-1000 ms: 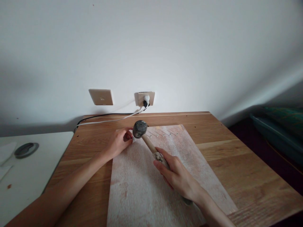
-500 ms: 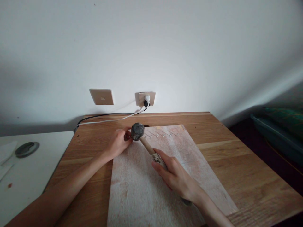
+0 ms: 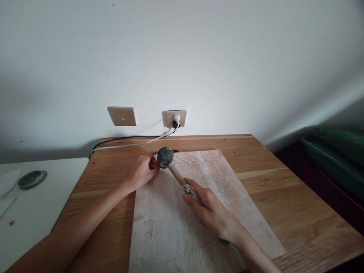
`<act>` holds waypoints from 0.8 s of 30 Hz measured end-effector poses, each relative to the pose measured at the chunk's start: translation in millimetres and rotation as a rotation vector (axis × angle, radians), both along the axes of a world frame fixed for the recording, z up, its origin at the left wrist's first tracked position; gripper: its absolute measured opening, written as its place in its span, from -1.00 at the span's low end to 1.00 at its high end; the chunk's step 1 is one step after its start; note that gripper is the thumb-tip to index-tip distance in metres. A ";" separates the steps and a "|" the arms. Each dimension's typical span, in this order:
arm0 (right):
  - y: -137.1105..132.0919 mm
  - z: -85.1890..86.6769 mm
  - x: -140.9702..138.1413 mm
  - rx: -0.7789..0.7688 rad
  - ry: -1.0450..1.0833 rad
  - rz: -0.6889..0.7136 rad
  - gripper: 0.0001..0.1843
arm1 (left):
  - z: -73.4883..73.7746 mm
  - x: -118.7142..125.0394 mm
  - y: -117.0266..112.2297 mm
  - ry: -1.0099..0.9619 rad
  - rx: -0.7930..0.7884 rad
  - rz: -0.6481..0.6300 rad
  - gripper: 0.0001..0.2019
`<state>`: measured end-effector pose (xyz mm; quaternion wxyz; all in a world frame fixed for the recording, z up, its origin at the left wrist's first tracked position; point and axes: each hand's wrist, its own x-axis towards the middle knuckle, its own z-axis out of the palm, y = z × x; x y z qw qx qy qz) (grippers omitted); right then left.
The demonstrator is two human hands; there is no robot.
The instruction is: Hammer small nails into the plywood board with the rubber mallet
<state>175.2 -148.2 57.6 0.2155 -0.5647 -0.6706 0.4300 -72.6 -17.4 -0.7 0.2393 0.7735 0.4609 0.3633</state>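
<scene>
A pale whitewashed board (image 3: 184,223) lies on the wooden table (image 3: 284,189). My right hand (image 3: 212,214) is wrapped round the wooden handle of a mallet (image 3: 165,157), whose dark round head hovers at the board's far left corner. My left hand (image 3: 142,172) rests by that corner with its fingertips pinched together just left of the mallet head; what they hold is too small to make out. A row of several small nails (image 3: 196,161) stands along the board's far edge, to the right of the mallet head.
Behind the table are a blank wall plate (image 3: 121,116) and a socket (image 3: 174,118) with white and black cables (image 3: 127,143) running left along the table's back edge. A white surface (image 3: 34,212) with a grey round object (image 3: 32,179) adjoins on the left. A dark green object (image 3: 335,151) lies at the right.
The mallet head has come down and slightly left, closer to my left fingertips, then barely moved in the last half second. My left hand stays at the board's corner.
</scene>
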 end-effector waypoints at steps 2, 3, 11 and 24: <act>0.3 0.3 0.2 0.005 0.005 0.020 -0.51 | -0.4 -0.4 0.5 -0.011 -0.007 -0.010 -0.66; 0.3 0.4 0.3 0.005 0.004 0.025 -0.51 | -0.7 -0.7 0.8 -0.018 -0.012 -0.016 -0.67; 0.3 2.0 0.0 0.023 -0.005 0.036 -0.50 | -5.5 -3.7 3.2 -0.051 -0.050 -0.036 -0.57; -47.0 -22.8 27.5 -0.145 0.256 -0.387 -0.12 | -9.0 -4.8 3.1 -0.057 -0.006 -0.105 -0.81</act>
